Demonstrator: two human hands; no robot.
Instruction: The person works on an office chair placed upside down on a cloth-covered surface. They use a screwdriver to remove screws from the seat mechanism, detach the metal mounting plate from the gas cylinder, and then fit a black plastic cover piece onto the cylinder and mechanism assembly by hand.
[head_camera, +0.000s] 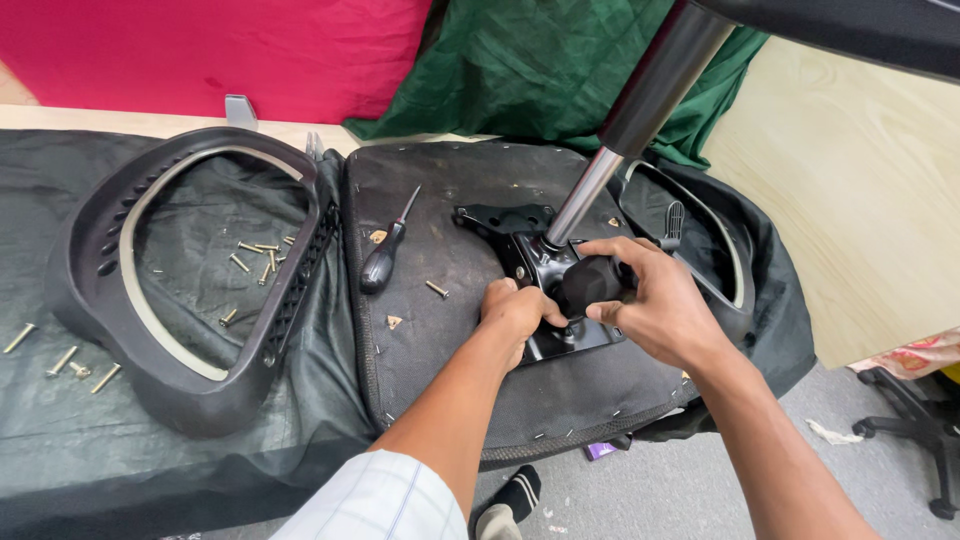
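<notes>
You are working at a pale wooden table (860, 200) draped with a black cloth (60, 440), with a red fabric (200, 45) and a green fabric (530, 70) bunched along its far edge and a grey floor (700, 490) below, where the wheeled base of another chair (920, 420) stands at the right. An upturned chair seat (420, 330) lies in front of you, its black underside facing up. Bolted near its middle is the black metal mechanism plate (530, 260), from which a gas lift column (620, 130) slants up and away to the right. Your left hand (515, 310) is curled shut against the near-left edge of the plate; what the fingers pinch cannot be made out. Your right hand (655, 300) wraps partly closed around a round black knob (590, 285) on the plate's right side. A black-handled screwdriver (385, 255) lies just left of the plate, with a loose screw (437, 289) between them. One black armrest loop (190, 280) rests on the cloth at the left, ringing a scatter of brass screws (258, 258); more screws (60, 355) lie outside it. A second armrest (700, 250) sits behind your right hand.
</notes>
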